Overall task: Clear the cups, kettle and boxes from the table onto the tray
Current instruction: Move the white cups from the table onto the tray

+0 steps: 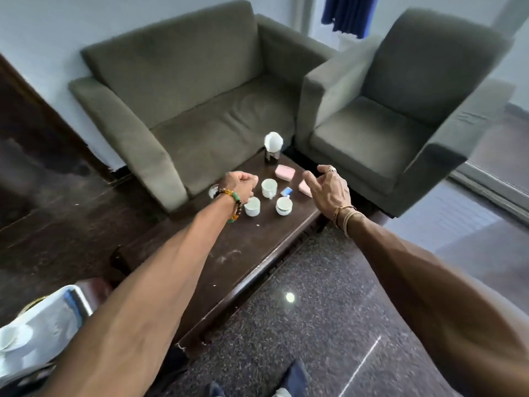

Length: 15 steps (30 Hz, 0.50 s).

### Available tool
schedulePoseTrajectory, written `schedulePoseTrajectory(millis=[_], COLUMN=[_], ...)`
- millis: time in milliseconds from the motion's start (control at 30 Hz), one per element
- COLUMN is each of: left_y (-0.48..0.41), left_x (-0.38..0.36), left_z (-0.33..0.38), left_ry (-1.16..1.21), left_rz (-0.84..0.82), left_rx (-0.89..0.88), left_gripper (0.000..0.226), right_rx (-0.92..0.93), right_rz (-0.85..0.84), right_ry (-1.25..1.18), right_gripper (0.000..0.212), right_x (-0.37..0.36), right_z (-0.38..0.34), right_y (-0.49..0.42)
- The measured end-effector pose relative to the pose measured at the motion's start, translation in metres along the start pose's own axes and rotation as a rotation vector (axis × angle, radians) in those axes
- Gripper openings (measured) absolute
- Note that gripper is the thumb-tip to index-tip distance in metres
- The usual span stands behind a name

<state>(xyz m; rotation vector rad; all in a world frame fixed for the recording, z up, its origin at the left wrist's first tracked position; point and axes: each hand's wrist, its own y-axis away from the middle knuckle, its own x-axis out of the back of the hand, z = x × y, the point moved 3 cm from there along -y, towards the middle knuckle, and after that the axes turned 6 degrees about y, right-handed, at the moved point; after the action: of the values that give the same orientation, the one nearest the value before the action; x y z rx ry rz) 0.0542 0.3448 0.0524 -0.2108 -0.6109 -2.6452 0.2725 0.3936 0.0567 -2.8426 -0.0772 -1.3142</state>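
Three white cups stand on the dark wooden table (229, 262): one (269, 188) at the middle, one (252, 206) just below my left hand, one (284, 205) on a saucer. A pink box (285, 172) lies behind them, a second pink box (304, 187) is partly hidden by my right hand, and a small blue-white packet (286, 192) lies between. My left hand (240, 184) hovers over the cups with fingers curled, holding nothing. My right hand (329, 187) hangs above the table's right edge, fingers apart. The white tray (51, 313) sits at the lower left with a cup on a saucer (14, 336).
A dark holder with white napkins (272, 149) stands at the table's far end. A small white dish (213, 191) peeks out behind my left wrist. A grey sofa (186, 90) and armchair (400, 110) close in behind the table. Speckled dark floor (315, 325) lies to the right.
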Motion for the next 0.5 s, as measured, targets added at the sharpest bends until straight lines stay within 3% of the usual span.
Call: schedulePoseTrajectory(millis=[167,267,400,500], left_y=[-0.010,-0.022,-0.047,-0.070], left_x=[-0.069,-0.094,-0.119,-0.137], left_z=[0.019,0.027,0.019,0.001], left_ry=[-0.013,-0.033,-0.074,-0.078], left_rz=[-0.083,-0.094,-0.120,-0.163], left_rx=[0.004,0.011,0.058,0.110], left_gripper=[0.018,0.011,0.005,0.016], right_rx=[-0.071,-0.104,-0.152,-0.170], right_rz=[0.031,0.029,-0.036,-0.122], right_ry=[-0.008,-0.019,-0.005,0.057], right_gripper=[0.051,0.049,0.050,0.049], right_x=[0.036,0.044,0.032,0.015], right_z=[0.041,0.057,0.084,0.104], right_y=[-0.031,-0.047,-0.060,-0.071])
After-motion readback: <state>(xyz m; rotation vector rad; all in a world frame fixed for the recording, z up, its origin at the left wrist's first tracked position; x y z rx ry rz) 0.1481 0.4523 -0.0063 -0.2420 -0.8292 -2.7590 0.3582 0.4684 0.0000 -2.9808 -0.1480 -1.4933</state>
